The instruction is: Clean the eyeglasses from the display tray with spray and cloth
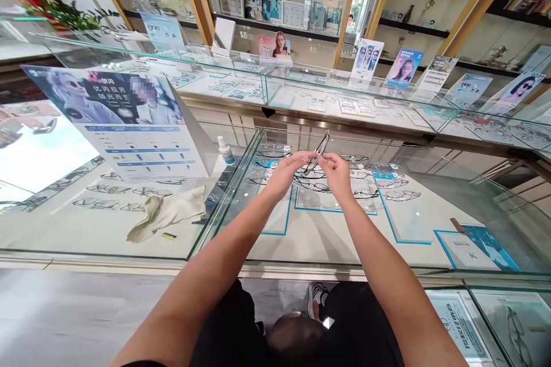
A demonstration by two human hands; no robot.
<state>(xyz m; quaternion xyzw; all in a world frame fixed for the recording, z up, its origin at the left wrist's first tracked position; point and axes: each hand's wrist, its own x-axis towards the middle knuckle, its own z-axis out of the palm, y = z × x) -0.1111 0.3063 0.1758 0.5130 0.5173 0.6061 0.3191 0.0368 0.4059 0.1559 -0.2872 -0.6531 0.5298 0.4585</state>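
Note:
A pair of dark-rimmed eyeglasses [323,142] is held above the glass display case [318,243], tilted on edge. My left hand [284,173] pinches it from the left. From the other side, my right hand [338,174] grips it, with both sets of fingertips almost meeting at the middle of the frame. The exact finger placement is too small to make out. Beneath the hands, several more eyeglasses [316,184] lie in rows inside the case.
To the left on the glass lie a crumpled beige cloth [174,211] and a small yellowish piece [169,235]. A white spray bottle [225,152] stands by a large folded poster sign [146,149]. Beyond runs another glass counter [301,104] with small signs.

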